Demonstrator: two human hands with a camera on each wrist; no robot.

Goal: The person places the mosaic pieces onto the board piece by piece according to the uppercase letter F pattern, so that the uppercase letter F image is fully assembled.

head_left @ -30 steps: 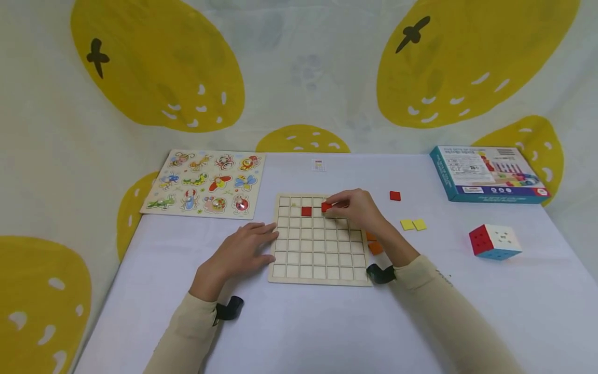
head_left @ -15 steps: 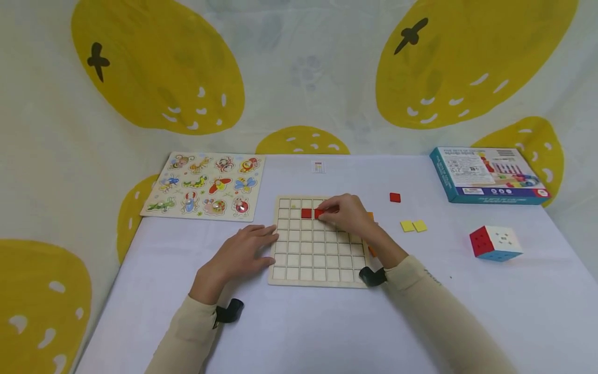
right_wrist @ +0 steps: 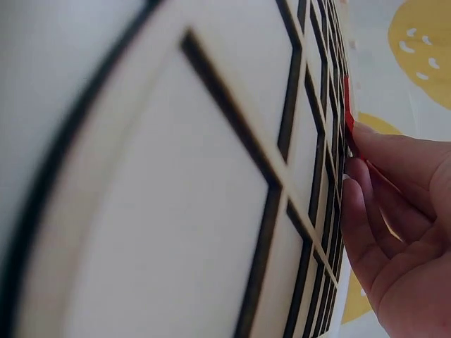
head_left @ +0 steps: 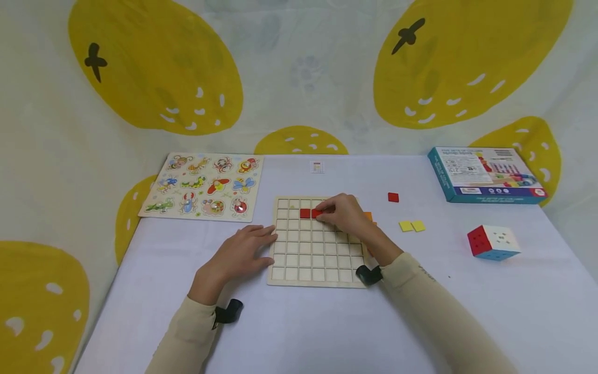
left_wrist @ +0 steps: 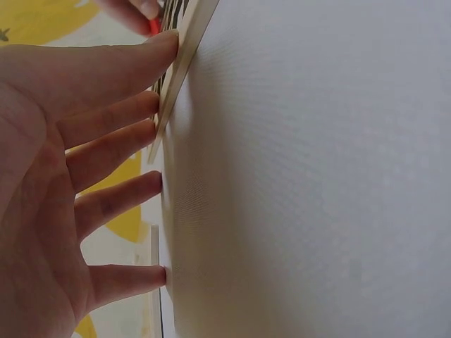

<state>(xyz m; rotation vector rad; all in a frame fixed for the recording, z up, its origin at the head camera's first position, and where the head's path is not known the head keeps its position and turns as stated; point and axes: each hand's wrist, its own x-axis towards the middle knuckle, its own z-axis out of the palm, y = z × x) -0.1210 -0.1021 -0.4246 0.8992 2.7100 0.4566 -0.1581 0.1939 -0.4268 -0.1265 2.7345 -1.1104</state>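
A wooden grid board (head_left: 317, 259) lies on the white table. One red square tile (head_left: 305, 213) sits in a cell of its second row. Just right of it, my right hand (head_left: 347, 215) pinches another red square tile (head_left: 316, 213) between thumb and finger, at the neighbouring cell. The right wrist view shows that thumb and finger at the red tile (right_wrist: 350, 130) against the board. My left hand (head_left: 239, 254) has its fingers spread and touches the board's left edge with thumb and fingertips; the left wrist view shows the thumb on the wooden rim (left_wrist: 184, 60).
An insect puzzle board (head_left: 202, 186) lies at the back left. Right of the grid are a loose red tile (head_left: 393, 197), two yellow tiles (head_left: 412, 226) and partly hidden orange tiles (head_left: 368, 215). Farther right are a puzzle cube (head_left: 493, 242) and a boxed game (head_left: 486, 175). A small card (head_left: 317, 167) lies behind.
My right hand has moved left with the red tile, bringing it down beside the other red tile. The left hand has stayed at the board's edge.
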